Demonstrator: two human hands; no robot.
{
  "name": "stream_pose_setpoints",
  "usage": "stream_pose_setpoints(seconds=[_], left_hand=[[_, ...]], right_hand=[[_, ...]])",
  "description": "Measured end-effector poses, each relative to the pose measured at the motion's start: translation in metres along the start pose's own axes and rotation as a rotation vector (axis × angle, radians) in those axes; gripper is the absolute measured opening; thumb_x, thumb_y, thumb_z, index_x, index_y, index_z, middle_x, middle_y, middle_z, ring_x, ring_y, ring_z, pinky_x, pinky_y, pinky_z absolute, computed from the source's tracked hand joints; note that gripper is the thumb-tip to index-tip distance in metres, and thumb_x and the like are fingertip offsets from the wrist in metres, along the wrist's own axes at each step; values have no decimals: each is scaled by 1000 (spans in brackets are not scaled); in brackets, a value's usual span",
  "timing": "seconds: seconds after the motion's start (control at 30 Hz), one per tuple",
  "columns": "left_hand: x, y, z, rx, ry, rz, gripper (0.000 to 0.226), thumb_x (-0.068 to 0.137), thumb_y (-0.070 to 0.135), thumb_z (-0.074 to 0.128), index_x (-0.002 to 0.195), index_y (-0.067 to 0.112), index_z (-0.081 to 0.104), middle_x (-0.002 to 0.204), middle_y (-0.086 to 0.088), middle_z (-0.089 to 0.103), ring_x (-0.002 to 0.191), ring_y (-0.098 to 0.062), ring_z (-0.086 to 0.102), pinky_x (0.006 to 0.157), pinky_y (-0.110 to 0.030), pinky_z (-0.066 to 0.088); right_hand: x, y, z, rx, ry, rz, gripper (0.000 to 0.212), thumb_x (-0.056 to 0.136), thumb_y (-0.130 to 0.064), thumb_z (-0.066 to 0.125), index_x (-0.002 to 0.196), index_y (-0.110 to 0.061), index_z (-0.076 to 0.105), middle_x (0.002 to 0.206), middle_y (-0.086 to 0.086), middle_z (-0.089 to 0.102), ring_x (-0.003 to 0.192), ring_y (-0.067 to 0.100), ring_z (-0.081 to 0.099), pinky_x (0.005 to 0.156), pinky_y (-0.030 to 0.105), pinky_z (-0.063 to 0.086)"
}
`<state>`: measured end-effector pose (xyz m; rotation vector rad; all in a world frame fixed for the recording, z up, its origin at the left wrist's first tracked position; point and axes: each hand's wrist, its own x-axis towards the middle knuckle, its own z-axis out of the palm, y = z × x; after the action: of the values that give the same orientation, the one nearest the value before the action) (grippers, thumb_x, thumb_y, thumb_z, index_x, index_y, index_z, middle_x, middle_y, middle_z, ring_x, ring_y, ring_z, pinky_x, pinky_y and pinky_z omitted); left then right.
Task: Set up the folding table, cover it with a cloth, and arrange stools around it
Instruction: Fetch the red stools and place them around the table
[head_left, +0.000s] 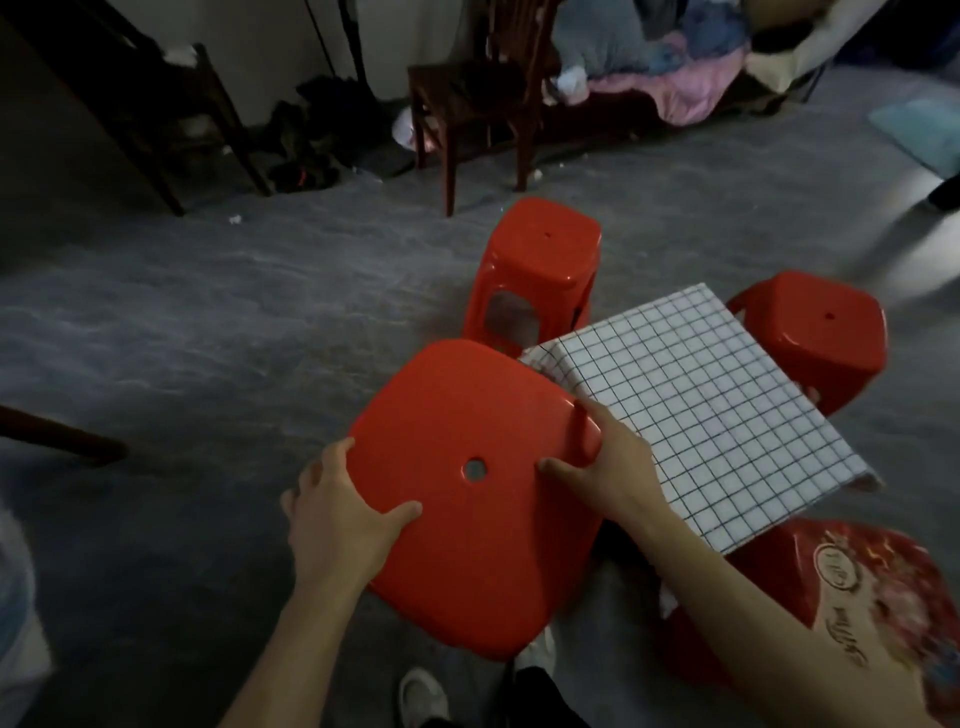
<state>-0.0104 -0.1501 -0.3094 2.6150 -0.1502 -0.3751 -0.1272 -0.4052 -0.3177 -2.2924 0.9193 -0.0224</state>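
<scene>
Red stool (457, 395), glossy, with a hole at seat centre, is grasped at its side edges by left hand (337, 512) and right hand (610, 467), just left of the white checked cloth (701, 415).

The left forearm (291, 649) and right forearm (769, 639) are bare. Dark cursive lettering (844, 642) runs along the right forearm, right of the stool (467, 415). Below the stool show white shoes (423, 696) and dark trousers (545, 701).

The nearest red stool (467, 519) tilts beside the spread white checked cloth (691, 410).
</scene>
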Motion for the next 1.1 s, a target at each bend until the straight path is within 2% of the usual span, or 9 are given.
stream_pose_setpoints(seconds=[0.17,0.33,0.5,0.7,0.93,1.1], left_hand=[[59,-26,63,-31,-46,-8,102,50,51,89,135,32,36,132,-8,52,123,-32,45,98,-46,39],[102,-60,133,-61,-85,24,97,50,48,88,132,34,37,132,-8,50,122,-32,41,101,-47,38],[130,-79,191,-55,-143,57,100,52,47,89,133,30,34,132,-10,49,122,-31,41,106,-47,35],[142,-88,246,-45,-176,70,102,51,44,90,135,27,34,132,-11,51,125,-30,42,110,-48,30],[139,-89,290,7,-208,71,108,51,39,92,138,23,30,136,-12,47,126,-31,42,109,-43,30],[135,-90,314,38,-223,28,109,52,37,92,139,23,29,138,-15,45,127,-33,40,109,-44,30]], right_hand=[[38,31,64,15,3,67,96,61,-60,81,143,-34,39,136,-4,56,123,20,52,104,50,41],[68,75,131,0,10,156,102,58,-65,78,144,-37,33,138,-2,53,123,26,49,105,51,40],[96,115,177,6,25,183,101,57,-59,83,143,-36,36,135,-1,56,124,24,51,107,52,39],[120,155,204,1,12,204,102,58,-54,87,144,-35,36,139,-3,53,128,25,48,109,53,37],[132,188,217,23,-36,272,117,45,-69,84,146,-42,31,146,-3,46,132,29,42,109,53,38],[141,209,227,29,-48,284,114,50,-57,89,147,-40,30,144,0,47,130,30,43,108,52,39]])
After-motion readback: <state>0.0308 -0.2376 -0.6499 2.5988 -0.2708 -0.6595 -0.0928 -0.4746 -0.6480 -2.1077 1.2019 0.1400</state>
